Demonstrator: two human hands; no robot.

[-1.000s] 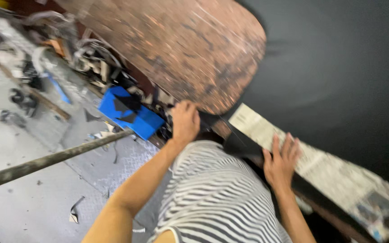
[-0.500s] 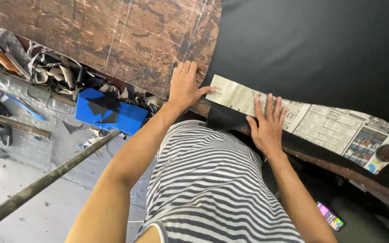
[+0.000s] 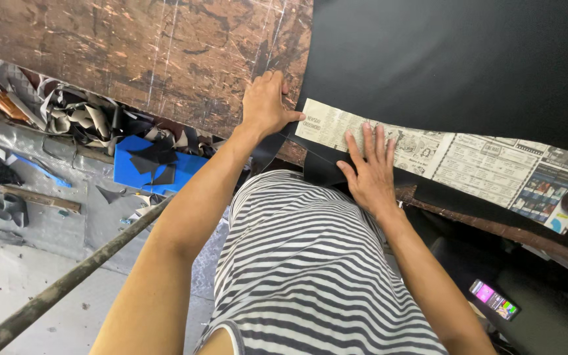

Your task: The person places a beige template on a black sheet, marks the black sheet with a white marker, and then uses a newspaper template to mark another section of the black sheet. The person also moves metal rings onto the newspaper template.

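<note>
Paper is the thing here: a long newspaper pattern (image 3: pixel 455 161) lies flat on the black sheet (image 3: pixel 455 66) spread over the worn wooden desk (image 3: pixel 133 59). The right hand (image 3: pixel 369 174) presses down on it with fingers spread; the left hand (image 3: pixel 264 105) is flat and open just beside the pattern's near end, at the sheet's edge, thumb touching the paper. Neither hand grips anything. The pattern looks light, thin and easily torn, likely to slide on the smooth sheet, so flat palm pressure near its edges probably suits it best.

Left hand (image 3: pixel 265 105) flat on black sheet (image 3: pixel 442 59) edge; right hand (image 3: pixel 367 172) pressing newspaper pattern (image 3: pixel 474 167) on worn wooden table (image 3: pixel 133 52).
</note>
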